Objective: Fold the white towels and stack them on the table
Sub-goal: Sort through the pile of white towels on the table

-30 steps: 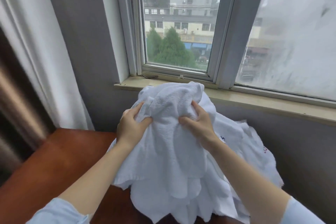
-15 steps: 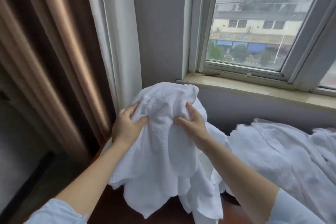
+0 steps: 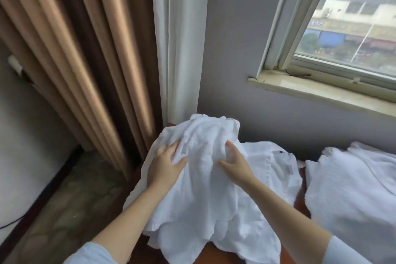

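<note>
A bunched white towel [image 3: 203, 188] hangs in front of me, its lower folds draping over the left end of the reddish-brown table [image 3: 216, 253]. My left hand [image 3: 165, 167] grips its upper left part. Its upper right part is gripped by my right hand [image 3: 233, 165]. Behind it, a flatter white towel [image 3: 276, 169] lies on the table. A loose heap of white towels [image 3: 351, 195] covers the table's right side.
Brown curtains [image 3: 75, 60] and a white sheer curtain [image 3: 182, 38] hang at the left. A grey wall with a window sill [image 3: 321, 92] stands behind the table. Grey floor [image 3: 70, 210] lies to the left, with a dark cable.
I have carried the towel leftward and lower, off the heap to the table's left end. The view has swung left, so the heap now sits at the right. Both hands keep their grip.
</note>
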Action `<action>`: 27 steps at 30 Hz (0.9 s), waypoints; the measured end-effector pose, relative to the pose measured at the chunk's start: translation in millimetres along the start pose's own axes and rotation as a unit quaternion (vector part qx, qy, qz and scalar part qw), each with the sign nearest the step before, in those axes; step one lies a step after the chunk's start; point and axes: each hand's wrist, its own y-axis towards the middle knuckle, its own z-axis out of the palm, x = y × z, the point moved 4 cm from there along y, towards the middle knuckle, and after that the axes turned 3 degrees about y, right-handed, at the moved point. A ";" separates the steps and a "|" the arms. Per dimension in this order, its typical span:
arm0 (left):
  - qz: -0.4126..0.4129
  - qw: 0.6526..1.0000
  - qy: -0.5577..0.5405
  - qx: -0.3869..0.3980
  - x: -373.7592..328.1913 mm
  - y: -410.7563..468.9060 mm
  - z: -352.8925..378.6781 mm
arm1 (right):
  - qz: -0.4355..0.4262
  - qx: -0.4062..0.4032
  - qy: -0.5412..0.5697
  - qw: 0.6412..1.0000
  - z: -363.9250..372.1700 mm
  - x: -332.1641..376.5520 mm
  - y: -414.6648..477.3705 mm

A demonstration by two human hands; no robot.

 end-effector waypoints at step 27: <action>-0.168 0.970 0.134 0.113 110.3 94.8 51.6 | 0.036 0.112 0.048 0.992 72.9 -64.4 114.2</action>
